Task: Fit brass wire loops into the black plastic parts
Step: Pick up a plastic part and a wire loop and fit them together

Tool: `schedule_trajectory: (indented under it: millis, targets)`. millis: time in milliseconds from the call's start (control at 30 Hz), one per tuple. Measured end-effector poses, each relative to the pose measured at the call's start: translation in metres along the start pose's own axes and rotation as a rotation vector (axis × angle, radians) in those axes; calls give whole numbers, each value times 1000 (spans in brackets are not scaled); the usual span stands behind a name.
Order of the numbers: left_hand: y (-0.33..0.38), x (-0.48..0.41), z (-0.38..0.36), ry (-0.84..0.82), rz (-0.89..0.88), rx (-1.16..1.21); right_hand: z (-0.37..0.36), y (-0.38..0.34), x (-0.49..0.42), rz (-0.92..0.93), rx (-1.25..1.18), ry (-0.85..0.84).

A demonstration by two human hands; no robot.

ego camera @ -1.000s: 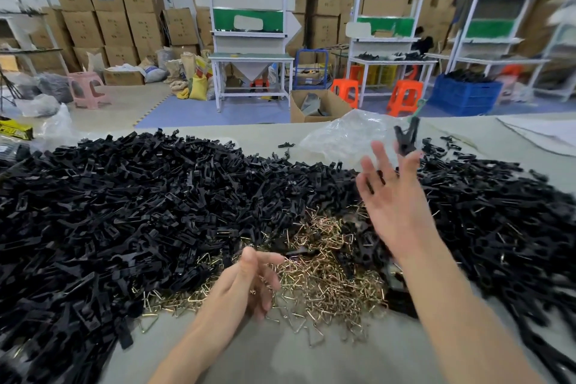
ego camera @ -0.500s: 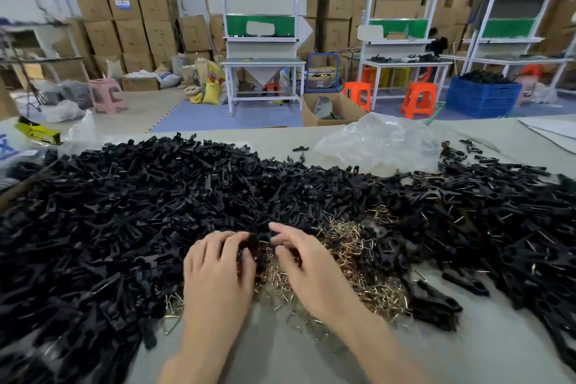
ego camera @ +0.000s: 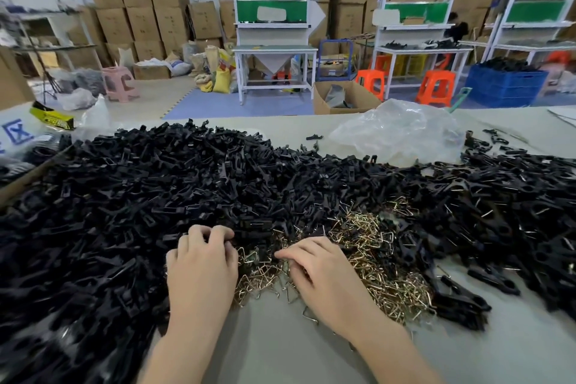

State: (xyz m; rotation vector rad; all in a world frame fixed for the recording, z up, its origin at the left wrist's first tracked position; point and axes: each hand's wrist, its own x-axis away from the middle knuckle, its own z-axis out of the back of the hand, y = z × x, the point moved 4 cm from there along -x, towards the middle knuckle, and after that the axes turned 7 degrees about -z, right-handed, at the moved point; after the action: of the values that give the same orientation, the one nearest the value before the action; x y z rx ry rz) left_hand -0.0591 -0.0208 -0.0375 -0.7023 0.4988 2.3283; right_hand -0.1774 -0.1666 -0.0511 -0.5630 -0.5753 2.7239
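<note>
— While working the seam between the two heaps, worth logging the hands first. Left hand (ego camera: 202, 268) at lower centre, knuckles up, fingers curled into the edge of the parts (ego camera: 149, 196); cannot tell whether clamped on one piece or merely raking. Right hand (ego camera: 324, 274) just beside it, laid over the loops (ego camera: 374, 246), fingertips (ego camera: 282, 254) reaching left toward the other hand, thumb hidden; cannot tell if pinching a loop.

— Loops where, exactly?

— Lower centre of frame: brass tangle on the table (ego camera: 280, 352), hemmed by black on left, top and right. Parts spread across the whole middle band.

— Advice for the pick?

— Take one loop only and lift it clear; tangled heap, likely to drag neighbours along. Shake strays off above the pile. Take one part by its body, opening turned toward the right hand. Raise both off the clutter before fitting, not down among the wire. Seat both wire ends, press until snug, confirm by feel. Mind cut wire tips against fingertips.
</note>
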Motion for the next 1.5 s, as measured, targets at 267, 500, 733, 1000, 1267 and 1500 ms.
schedule_trajectory:
  millis: [267,500,733,1000,1267,1500]
  targets:
    - [-1,-2,16,239,196,671,4,2,2,-22,-108,-4]
    - [21,0,21,275,344,1201,14,-3,4,-30,-245,83]
    - [55,8,-9,55,702,1756,7,-14,7,-22,-314,16]
    - [58,15,-23,-17,627,1631,6,2,3,-171,-570,84]
    - [40,4,-5,16,-11,693,8,13,1,-325,-879,49]
    - [19,-3,10,210,-29,360,9,20,-3,-386,-1082,59]
